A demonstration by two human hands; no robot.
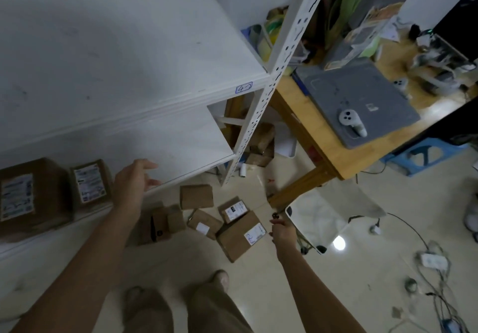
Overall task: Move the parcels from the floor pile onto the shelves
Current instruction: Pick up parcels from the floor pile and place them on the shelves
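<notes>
Parcels (240, 234) piled on floor (261, 296), left hand (134, 182) open, empty, over shelf (181, 146), right hand (283, 231) grip unclear

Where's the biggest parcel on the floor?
Head view, lower centre: the biggest parcel lies at the right edge of the pile, left of the right hand.

a large parcel (28, 198) sat at the left end of the lower shelf (181, 146), a smaller parcel (90, 185) just right of it. the floor pile (207, 219) lay before the shelf's right corner. right of the shelving stood a table (331, 162), bearing a mat (362, 92) with a controller (351, 123) on it.
</notes>
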